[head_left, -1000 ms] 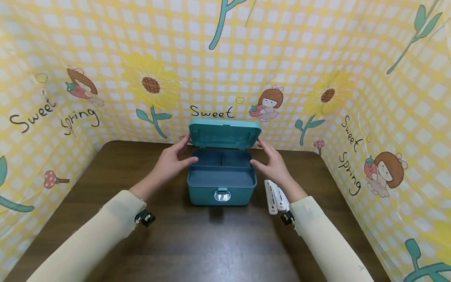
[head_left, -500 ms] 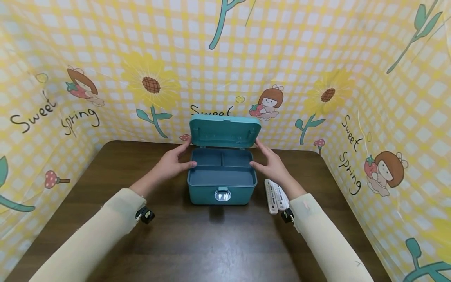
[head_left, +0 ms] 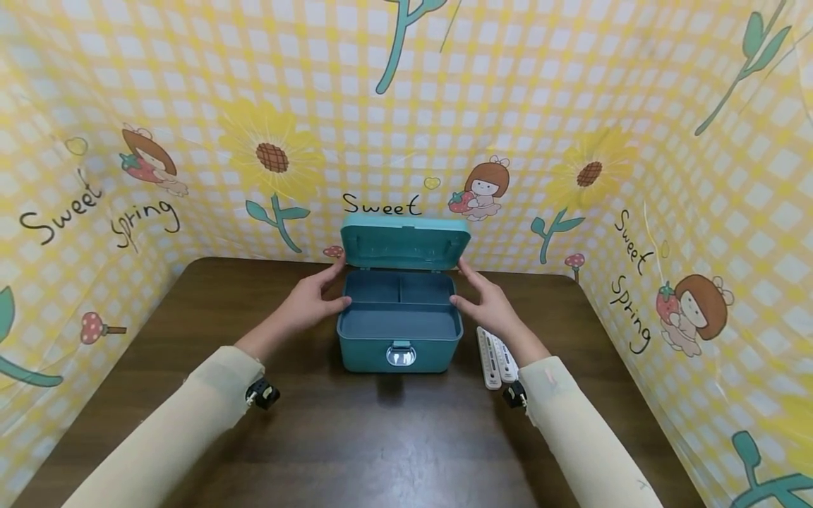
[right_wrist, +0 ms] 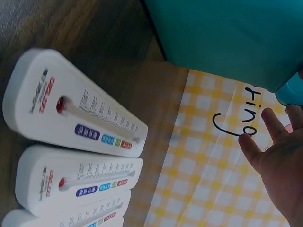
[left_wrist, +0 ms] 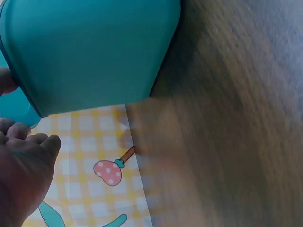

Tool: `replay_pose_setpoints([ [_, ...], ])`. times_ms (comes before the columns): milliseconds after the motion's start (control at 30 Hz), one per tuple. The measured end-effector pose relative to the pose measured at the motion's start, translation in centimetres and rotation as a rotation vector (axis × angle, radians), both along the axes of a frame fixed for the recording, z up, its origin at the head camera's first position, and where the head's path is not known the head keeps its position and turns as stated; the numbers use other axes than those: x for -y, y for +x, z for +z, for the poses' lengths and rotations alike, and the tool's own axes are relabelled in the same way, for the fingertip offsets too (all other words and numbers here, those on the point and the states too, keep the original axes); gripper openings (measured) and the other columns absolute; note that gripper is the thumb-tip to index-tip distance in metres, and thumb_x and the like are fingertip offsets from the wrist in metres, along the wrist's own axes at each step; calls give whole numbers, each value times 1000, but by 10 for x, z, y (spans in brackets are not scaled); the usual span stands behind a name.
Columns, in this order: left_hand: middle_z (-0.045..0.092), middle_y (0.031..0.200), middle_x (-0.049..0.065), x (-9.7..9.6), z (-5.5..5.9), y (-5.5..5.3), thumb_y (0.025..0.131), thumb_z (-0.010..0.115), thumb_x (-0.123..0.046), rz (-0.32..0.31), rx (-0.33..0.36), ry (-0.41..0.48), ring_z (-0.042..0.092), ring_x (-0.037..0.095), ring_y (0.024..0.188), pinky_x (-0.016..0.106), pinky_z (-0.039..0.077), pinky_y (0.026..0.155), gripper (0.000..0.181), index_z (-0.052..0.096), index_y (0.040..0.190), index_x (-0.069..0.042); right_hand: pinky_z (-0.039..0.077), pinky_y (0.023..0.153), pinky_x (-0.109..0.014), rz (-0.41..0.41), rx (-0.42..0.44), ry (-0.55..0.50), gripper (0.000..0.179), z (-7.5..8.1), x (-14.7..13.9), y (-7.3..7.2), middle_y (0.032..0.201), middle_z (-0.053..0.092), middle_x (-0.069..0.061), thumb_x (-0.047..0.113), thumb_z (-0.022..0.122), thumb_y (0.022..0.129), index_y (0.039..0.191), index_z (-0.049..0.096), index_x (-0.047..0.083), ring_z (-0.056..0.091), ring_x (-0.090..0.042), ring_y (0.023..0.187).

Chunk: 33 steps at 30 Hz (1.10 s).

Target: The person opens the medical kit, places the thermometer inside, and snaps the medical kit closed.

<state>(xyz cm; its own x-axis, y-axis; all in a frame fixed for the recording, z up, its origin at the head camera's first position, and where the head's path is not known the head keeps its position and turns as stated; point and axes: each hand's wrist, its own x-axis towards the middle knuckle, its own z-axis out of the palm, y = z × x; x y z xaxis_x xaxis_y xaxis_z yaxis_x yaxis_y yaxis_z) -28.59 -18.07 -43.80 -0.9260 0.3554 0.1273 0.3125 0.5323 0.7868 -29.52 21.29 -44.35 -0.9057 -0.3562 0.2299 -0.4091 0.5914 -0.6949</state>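
The checked cloth [head_left: 381, 141] reads "Sweet" and "Spring", while print on the white thermometers [right_wrist: 78, 106] is blurred.

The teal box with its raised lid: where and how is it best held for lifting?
Probably by its side walls, the left hand from the left and the right hand from the right. Those walls are broad and face away from each other, so inward pressure should steady the teal box. The lid stands raised at the back and would likely swing if gripped.

Soft glare on the table [head_left: 394, 458]; wrist views seem slightly blurred.
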Motion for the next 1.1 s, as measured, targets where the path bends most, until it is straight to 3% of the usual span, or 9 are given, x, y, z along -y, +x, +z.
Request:
replay_pose_setpoints([
  [333, 25, 169, 3, -2, 2, 13, 95, 72, -24, 28, -31, -60, 32, 33, 152, 55, 37, 119, 89, 15, 164, -30, 28, 123, -59, 5, -15, 35, 84, 2, 1, 16, 167, 32, -5, 32, 71, 98, 165, 20, 25, 30, -30, 154],
  [400, 27, 168, 5, -3, 3, 18, 95, 72, -25, 30, -39, -88, 36, 33, 150, 52, 46, 112, 90, 15, 165, -27, 29, 122, -59, 1, -15, 47, 84, 2, 0, 19, 167, 33, -5, 32, 71, 98, 165, 20, 24, 30, -31, 154],
  [467, 26, 168, 8, -4, 5, 24, 95, 72, -25, 23, -43, -110, 50, 37, 139, 49, 55, 94, 91, 14, 165, -23, 29, 122, -60, 0, -12, 53, 85, 3, -1, 23, 167, 33, -6, 32, 72, 97, 165, 21, 24, 30, -32, 153],
  [567, 25, 168, 8, -6, 8, 32, 94, 72, -25, 24, -41, -126, 51, 36, 138, 45, 53, 84, 93, 13, 165, -21, 29, 121, -61, 0, -4, 57, 86, 5, -2, 28, 167, 32, -5, 31, 73, 97, 165, 21, 24, 31, -32, 153],
  [633, 23, 169, 7, -7, 12, 35, 94, 73, -24, 23, -34, -128, 48, 36, 141, 50, 54, 97, 94, 12, 165, -20, 29, 121, -61, 7, -2, 57, 86, 7, -1, 29, 167, 31, -5, 30, 73, 97, 165, 21, 24, 30, -32, 154],
  [733, 23, 169, 8, -7, 15, 37, 93, 75, -24, 24, -24, -137, 33, 35, 151, 55, 40, 116, 96, 11, 165, -20, 28, 122, -61, 16, 2, 61, 87, 9, -1, 29, 168, 30, -4, 30, 74, 96, 165, 20, 25, 30, -31, 154],
  [1100, 19, 171, 2, -2, 15, 25, 91, 78, -28, 17, 92, -69, 21, 35, 156, 62, 28, 121, 100, 11, 165, -31, 25, 122, -64, 34, 119, 14, 96, 10, -5, 16, 167, 32, -4, 32, 79, 91, 165, 17, 35, 26, -31, 155],
])
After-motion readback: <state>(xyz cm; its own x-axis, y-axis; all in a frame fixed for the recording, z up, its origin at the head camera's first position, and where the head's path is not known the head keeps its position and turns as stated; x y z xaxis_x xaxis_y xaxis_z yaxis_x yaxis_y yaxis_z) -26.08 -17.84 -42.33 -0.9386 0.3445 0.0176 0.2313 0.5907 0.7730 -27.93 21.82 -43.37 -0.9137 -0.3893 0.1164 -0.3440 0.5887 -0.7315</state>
